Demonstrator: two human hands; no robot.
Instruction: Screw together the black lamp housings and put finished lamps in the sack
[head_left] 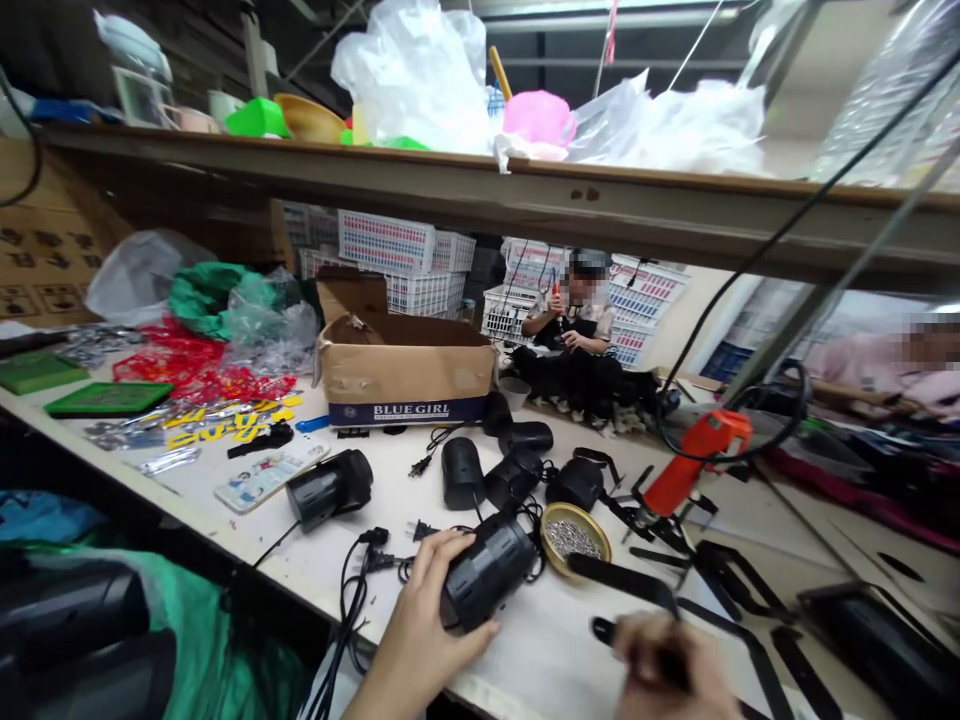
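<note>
My left hand point(431, 625) is closed around a black cylindrical housing point(491, 570), lying tilted on the white worktable near its front edge. My right hand point(671, 665), smeared by motion, is closed on a black U-shaped bracket point(622, 578) to the right of the housing. Just behind the bracket sits a yellow bowl point(606, 553) full of small metal screws point(570, 538). An orange-red electric screwdriver point(686, 470) stands tip down beyond my right hand, its cable looping upward.
Several more black housings point(463, 472) and plug cords point(360, 575) lie about the table. Loose brackets point(739, 580) cover the right side. A cardboard box point(409, 370) stands at the back, under a loaded shelf point(450, 165). A phone point(262, 480) lies left; a co-worker point(592, 325) sits opposite.
</note>
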